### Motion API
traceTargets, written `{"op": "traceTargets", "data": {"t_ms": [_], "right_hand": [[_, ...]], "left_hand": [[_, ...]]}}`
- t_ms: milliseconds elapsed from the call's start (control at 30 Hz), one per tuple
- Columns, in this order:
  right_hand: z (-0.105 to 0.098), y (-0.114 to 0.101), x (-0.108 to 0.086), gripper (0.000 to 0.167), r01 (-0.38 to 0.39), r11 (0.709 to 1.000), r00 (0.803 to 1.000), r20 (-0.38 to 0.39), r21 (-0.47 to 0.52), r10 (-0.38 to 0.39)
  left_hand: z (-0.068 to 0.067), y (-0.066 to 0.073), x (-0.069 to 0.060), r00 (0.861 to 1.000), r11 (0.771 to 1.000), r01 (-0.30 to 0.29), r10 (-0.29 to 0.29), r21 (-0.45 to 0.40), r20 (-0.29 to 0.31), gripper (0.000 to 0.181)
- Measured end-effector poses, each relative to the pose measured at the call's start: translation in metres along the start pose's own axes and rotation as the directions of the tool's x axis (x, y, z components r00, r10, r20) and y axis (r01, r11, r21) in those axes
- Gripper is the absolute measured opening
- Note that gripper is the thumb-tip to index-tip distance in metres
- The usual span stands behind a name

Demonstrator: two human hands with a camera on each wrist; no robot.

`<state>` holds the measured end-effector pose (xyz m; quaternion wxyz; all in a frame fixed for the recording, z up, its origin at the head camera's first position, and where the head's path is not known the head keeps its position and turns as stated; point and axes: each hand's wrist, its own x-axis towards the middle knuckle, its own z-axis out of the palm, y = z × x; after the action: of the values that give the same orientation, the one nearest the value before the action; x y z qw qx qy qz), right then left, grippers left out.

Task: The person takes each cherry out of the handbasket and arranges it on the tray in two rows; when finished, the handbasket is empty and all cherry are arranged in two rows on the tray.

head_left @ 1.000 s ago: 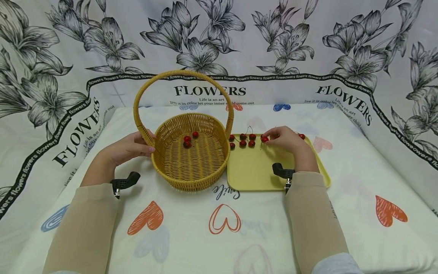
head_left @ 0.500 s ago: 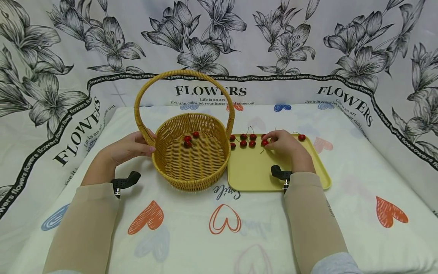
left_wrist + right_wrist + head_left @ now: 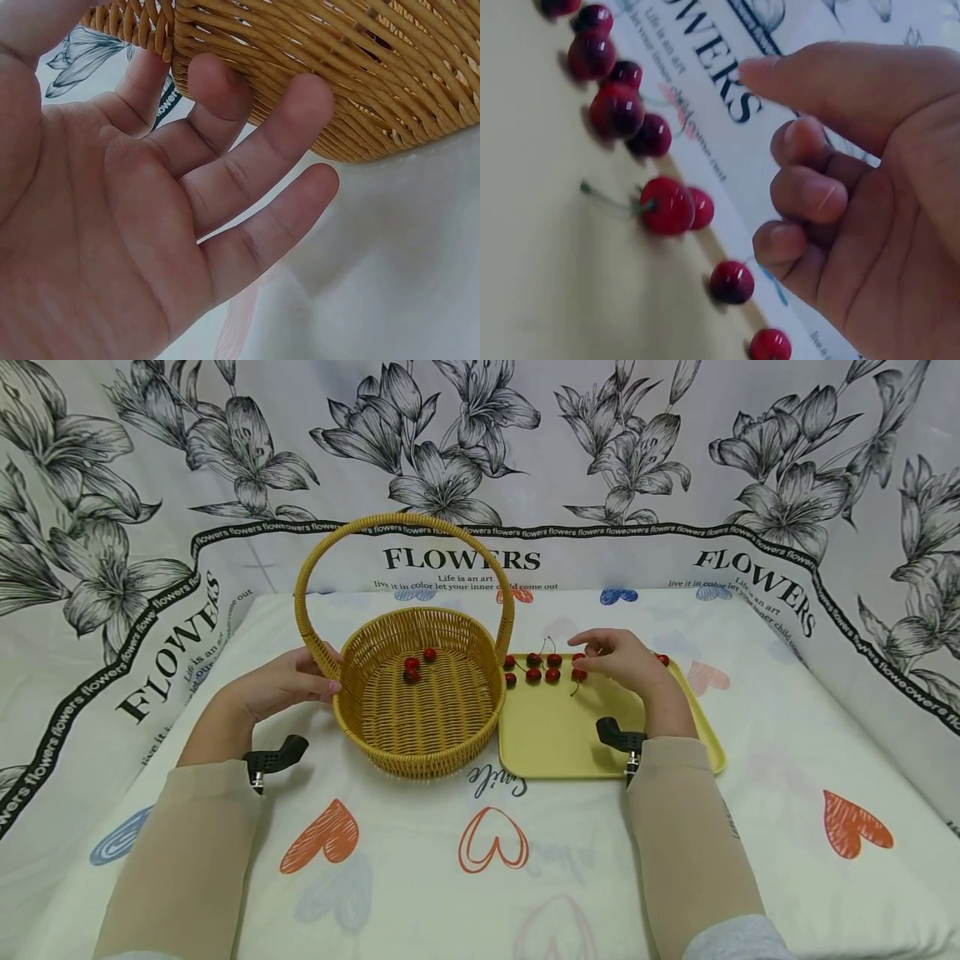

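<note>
A round wicker basket [image 3: 420,760] with a tall hoop handle stands at the middle, several cherries [image 3: 412,664] inside it. My left hand [image 3: 288,681] holds it at the left foot of the handle; in the left wrist view, the other fingers spread along the woven side. Over the back of a yellow tray [image 3: 555,743], my right hand [image 3: 622,662] hovers above cherries with thumb and index finger apart. Nothing is in its grasp. Just below the fingers lies a cherry [image 3: 666,205] with a green stem, touching or overlapping another in the right wrist view.
Two rows of cherries [image 3: 532,676] line the tray's back left, against the basket's right side. Another cherry [image 3: 662,659] lies at the back right, partly behind the hand. A white cloth [image 3: 405,893] printed with hearts covers the surface, and a flower-printed fabric [image 3: 450,460] hangs behind.
My right hand has let go of the cherry, which now lies on the tray in the front row. The fingers have lifted and parted. My left hand and the basket have stayed in place.
</note>
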<state>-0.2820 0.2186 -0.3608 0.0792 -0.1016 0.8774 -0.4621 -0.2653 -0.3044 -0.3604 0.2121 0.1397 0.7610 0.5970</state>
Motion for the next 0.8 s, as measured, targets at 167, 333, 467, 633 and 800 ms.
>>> {"op": "traceTargets", "data": {"t_ms": [167, 333, 467, 633, 800], "right_hand": [[0.004, -0.019, -0.003, 0.038, 0.065, 0.99, 0.998, -0.019, 0.126, -0.064], [0.01, -0.042, -0.008, 0.032, 0.147, 0.968, 0.989, -0.009, 0.203, -0.148], [0.018, -0.063, -0.012, 0.031, 0.222, 0.945, 0.97, 0.039, 0.239, -0.238], [0.032, -0.087, -0.015, 0.029, 0.284, 0.922, 0.939, 0.116, 0.264, -0.323], [0.049, -0.109, -0.018, 0.026, 0.293, 0.92, 0.919, 0.189, 0.262, -0.347]], "left_hand": [[0.0, 0.001, 0.001, 1.0, 1.0, 0.001, -0.001, 0.008, 0.003, 0.034], [0.0, 0.001, 0.001, 1.0, 1.0, -0.006, 0.006, 0.007, 0.005, 0.034], [0.0, 0.0, 0.001, 1.0, 1.0, -0.015, 0.014, 0.007, 0.012, 0.033], [0.0, 0.0, 0.001, 1.0, 1.0, -0.006, 0.006, 0.006, 0.009, 0.033], [0.001, 0.001, 0.001, 1.0, 1.0, -0.002, 0.002, 0.007, 0.002, 0.034]]}}
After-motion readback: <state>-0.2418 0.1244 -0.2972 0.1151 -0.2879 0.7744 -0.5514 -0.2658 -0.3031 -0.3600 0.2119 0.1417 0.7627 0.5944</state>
